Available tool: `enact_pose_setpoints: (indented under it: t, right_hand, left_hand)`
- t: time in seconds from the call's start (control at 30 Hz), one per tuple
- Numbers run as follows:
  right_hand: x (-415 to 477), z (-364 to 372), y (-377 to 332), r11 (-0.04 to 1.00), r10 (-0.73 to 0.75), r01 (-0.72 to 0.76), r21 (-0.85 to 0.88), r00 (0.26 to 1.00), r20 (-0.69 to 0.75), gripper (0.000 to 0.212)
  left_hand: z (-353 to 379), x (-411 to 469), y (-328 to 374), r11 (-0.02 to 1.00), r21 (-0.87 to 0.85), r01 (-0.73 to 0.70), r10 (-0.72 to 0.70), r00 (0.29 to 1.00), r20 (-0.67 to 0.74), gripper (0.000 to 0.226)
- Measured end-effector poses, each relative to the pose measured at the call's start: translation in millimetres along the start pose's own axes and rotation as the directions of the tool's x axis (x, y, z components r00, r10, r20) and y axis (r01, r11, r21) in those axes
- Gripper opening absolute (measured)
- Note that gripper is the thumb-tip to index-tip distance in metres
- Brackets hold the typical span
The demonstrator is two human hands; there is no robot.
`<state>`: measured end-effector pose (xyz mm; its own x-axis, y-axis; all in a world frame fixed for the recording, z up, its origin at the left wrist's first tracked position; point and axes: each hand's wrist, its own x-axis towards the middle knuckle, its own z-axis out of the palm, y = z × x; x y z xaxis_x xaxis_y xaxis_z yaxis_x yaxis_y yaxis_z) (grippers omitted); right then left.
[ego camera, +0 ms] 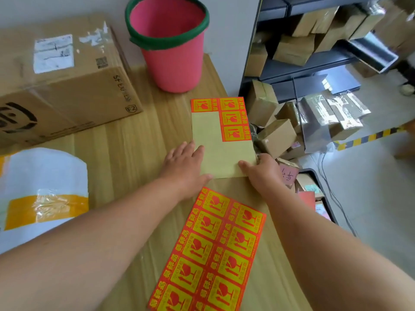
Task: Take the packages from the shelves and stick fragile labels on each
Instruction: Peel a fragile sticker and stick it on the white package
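A thin, limp, light label sheet (221,142) is pinned flat on the desk (134,153) by the spread left hand (185,163); its near corner is pinched by the right hand (261,170). Labels are probably best peeled from a corner.

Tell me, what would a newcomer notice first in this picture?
The bright sheet of red and yellow fragile labels lies nearest on the wooden table. Beyond it, both hands press a partly used sheet. A pink bucket with a green rim stands at the table's far edge.
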<state>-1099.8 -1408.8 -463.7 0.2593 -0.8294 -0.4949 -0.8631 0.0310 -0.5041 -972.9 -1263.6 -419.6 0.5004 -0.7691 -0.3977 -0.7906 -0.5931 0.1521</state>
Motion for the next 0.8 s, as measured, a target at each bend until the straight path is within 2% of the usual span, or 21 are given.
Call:
enact_pose_setpoints:
  t: [0.13, 0.23, 0.3, 0.43, 0.53, 0.63, 0.8]
  right_hand:
    - [-13.2, -13.5, 10.9, 0.994, -0.020, 0.034, 0.101, 0.990, -0.138, 0.018]
    - [-31.5, -27.5, 7.1, 0.980, -0.042, 0.086, 0.182, 0.972, -0.230, 0.012]
    - [-47.1, -36.8, 0.4, 0.950, -0.061, 0.128, 0.283, 0.970, -0.236, 0.011]
    - [-76.1, -49.9, -13.5, 0.813, -0.076, 0.167, 0.557, 0.980, -0.183, 0.011]
    - [-101.7, -59.3, -26.1, 0.725, -0.105, 0.151, 0.672, 0.988, -0.109, 0.017]
    - [-133.3, -66.8, -38.8, 0.662, -0.140, 0.131, 0.738, 0.989, -0.051, 0.012]
    - [-197.0, -64.5, -58.3, 0.642, -0.227, 0.156, 0.751, 0.974, -0.008, 0.006]
  left_hand:
    - [-7.3, -11.1, 12.8, 0.999, -0.038, -0.001, 0.001, 1.000, -0.020, 0.078]
    - [-16.5, -23.0, 19.0, 0.995, -0.099, 0.025, -0.029, 0.999, -0.044, 0.077]
    - [-25.8, -31.4, 19.8, 0.986, -0.158, 0.054, -0.066, 0.995, -0.069, 0.077]
    - [-47.5, -48.4, 16.6, 0.924, -0.360, 0.128, -0.178, 0.978, -0.109, 0.075]
    - [-65.7, -67.0, 11.7, 0.794, -0.571, 0.208, -0.307, 0.948, -0.082, 0.074]
    - [-84.2, -92.4, 0.1, 0.628, -0.741, 0.236, -0.402, 0.914, -0.050, 0.073]
    - [-113.1, -138.3, -41.0, 0.338, -0.928, 0.158, -0.519, 0.854, -0.044, 0.075]
